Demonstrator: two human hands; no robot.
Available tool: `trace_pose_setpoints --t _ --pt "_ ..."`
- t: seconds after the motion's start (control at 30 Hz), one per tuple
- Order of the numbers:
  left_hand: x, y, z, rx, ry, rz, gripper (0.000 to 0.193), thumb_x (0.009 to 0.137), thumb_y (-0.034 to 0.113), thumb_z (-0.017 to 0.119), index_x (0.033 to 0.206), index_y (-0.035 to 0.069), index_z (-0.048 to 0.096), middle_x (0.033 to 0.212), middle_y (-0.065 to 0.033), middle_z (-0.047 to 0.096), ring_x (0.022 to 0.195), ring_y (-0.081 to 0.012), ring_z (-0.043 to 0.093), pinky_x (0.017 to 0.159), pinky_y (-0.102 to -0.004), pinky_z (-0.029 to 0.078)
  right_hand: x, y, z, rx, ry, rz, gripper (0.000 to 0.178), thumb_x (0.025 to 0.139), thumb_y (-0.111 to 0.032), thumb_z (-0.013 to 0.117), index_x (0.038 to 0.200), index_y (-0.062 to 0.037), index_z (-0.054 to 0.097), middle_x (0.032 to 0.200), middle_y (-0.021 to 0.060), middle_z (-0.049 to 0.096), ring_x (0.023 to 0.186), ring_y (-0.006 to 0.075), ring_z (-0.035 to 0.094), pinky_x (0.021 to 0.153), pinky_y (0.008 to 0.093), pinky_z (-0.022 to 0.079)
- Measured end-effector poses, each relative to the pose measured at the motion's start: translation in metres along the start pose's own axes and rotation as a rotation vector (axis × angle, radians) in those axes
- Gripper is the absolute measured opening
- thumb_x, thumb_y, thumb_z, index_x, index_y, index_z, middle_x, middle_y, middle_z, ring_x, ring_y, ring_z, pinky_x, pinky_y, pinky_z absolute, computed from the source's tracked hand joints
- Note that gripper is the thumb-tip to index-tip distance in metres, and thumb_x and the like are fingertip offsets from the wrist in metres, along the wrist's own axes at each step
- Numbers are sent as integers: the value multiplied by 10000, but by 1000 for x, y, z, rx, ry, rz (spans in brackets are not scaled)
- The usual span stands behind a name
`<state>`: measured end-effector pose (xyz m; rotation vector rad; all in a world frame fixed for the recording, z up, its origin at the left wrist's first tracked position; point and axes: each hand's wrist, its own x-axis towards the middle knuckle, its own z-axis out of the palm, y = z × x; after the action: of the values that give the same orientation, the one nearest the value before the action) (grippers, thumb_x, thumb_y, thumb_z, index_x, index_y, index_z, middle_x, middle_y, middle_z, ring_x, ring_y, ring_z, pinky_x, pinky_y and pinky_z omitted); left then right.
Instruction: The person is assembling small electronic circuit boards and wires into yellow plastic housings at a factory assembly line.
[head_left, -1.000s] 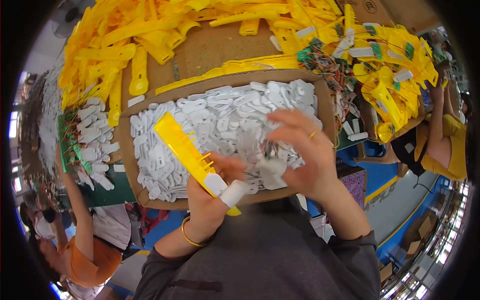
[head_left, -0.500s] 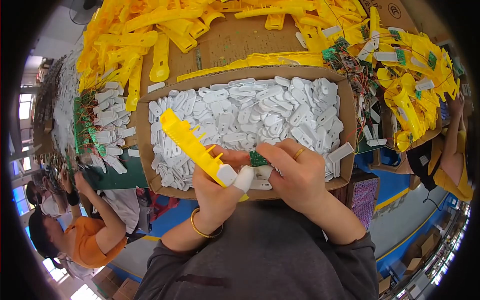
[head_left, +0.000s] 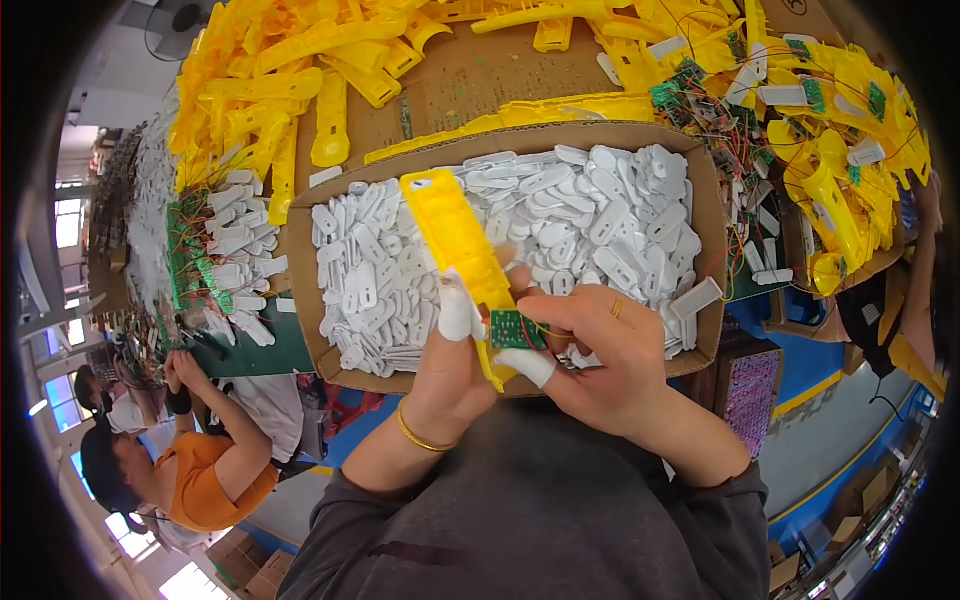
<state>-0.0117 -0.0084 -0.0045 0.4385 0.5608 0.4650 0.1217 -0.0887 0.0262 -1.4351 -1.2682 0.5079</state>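
My left hand (head_left: 450, 372) is closed around a long yellow plastic housing (head_left: 455, 235), its hollow side turned up toward me. A white cover wraps the thumb, which presses on the housing's edge. In my right hand (head_left: 618, 350) a small green circuit board (head_left: 514, 331) is pinched between the fingers and a white-covered thumb. The board lies against the lower end of the housing, and a thin red wire shows beside it. Both hands are above the near side of a cardboard box (head_left: 703, 330) filled with flat white plastic pieces (head_left: 630, 195).
Yellow housings (head_left: 300, 60) are heaped at the back left. At the right lie more yellow parts (head_left: 835, 190) with wired boards (head_left: 685, 90). Boards with white pieces (head_left: 235, 230) sit left of the box. A person in orange (head_left: 215, 470) works at the left, another person (head_left: 900, 320) at the right.
The housing has turned more upright and shifted right, its hollow side now facing me. The circuit board has come from beside the housing onto its lower end. The head view has shifted slightly.
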Motion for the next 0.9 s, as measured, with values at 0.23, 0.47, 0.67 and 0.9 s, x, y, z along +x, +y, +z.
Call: trace_pose_setpoints --t 0.23,0.47,0.67,0.9 --pt "-9 -1 11 139 61 -5 642 901 552 353 1299 49 372 1110 -79 545 983 -196 567 836 -334 481 2 10 9 -28 39 -85 335 602 -11 758 910 -41 630 616 23 527 515 126 504 458 259 407" --pt "-11 -5 8 245 68 45 543 941 478 325 1228 30 433 1093 -96 567 951 -202 592 795 -326 500 10 11 -7 -45 -221 -48 311 601 -15 746 887 -56 630 692 37 576 528 145 534 460 249 429" --pt "-5 -5 -2 434 -7 102 445 970 342 331 1245 -2 399 1121 -107 539 966 -182 573 781 -305 486 6 24 -5 -86 -241 -40 303 606 -27 736 890 -67 638 692 41 578 549 174 557 461 271 435" --pt "-6 4 21 660 -87 139 468 851 71 348 1306 -7 272 1148 -136 472 966 -189 540 816 -323 456 -13 20 -2 -296 -74 -148 384 627 -35 734 996 -27 627 708 63 567 595 190 569 501 270 458"
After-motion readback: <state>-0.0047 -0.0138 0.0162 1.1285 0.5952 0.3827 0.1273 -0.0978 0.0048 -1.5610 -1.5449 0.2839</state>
